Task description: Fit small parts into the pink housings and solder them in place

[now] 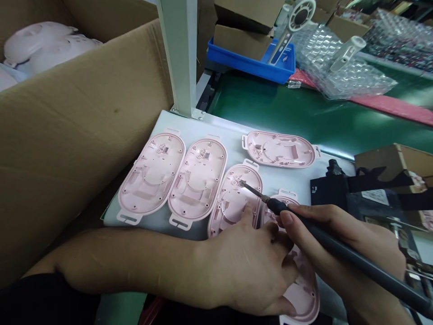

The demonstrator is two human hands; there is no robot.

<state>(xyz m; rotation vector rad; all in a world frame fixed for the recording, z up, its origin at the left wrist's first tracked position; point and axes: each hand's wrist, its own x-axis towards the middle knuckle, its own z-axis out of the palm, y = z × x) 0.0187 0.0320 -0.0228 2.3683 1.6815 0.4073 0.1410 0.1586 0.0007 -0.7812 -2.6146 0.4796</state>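
My right hand [352,232] is closed around the dark handle of a soldering iron [321,237]. The iron's tip meets a small part near the top of a pale pink oval plastic shell [235,201]. My left hand [250,266] lies spread, palm down, with its index finger on that shell. The other fingers of this hand reach over another pink shell [301,291] to the right, which both hands partly cover. Two more pink shells, one at the far left [152,174] and one beside it [198,178], lie with their insides up.
A sideways pink shell [280,149] lies at the back. On the left stands a cardboard box [84,113] of pale shells, beside a metal post [181,58]. Black equipment [329,189] is at right. Behind runs a green belt [257,99] with a blue tray [237,56] and bubble wrap [352,81].
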